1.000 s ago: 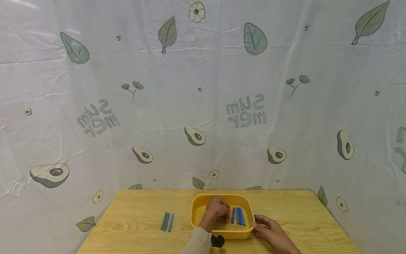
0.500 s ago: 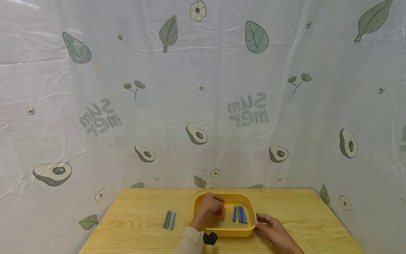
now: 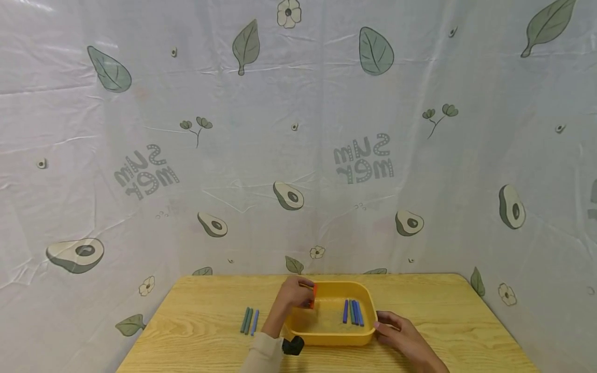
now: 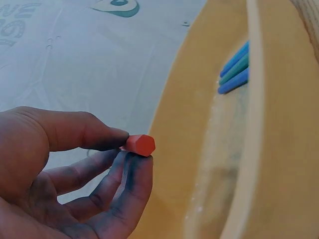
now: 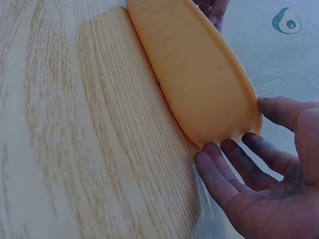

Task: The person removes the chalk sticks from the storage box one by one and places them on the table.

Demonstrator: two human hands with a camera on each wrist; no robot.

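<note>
My left hand (image 3: 296, 293) reaches forward, wrist angled inward, thumb and fingertips pinching a red-orange, six-sided stick (image 4: 143, 145) end-on, at the left part of a yellow, round-cornered tray (image 3: 331, 340). My right hand (image 3: 397, 331) grips nothing firmly: its fingers spread loosely against the tray's right outer wall, thumb touching the rim. Blue and green sticks (image 3: 355, 313) lie in the tray's right part.

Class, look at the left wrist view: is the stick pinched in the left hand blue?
No, the stick that the left hand pinches between thumb and fingers is plainly red.
</note>
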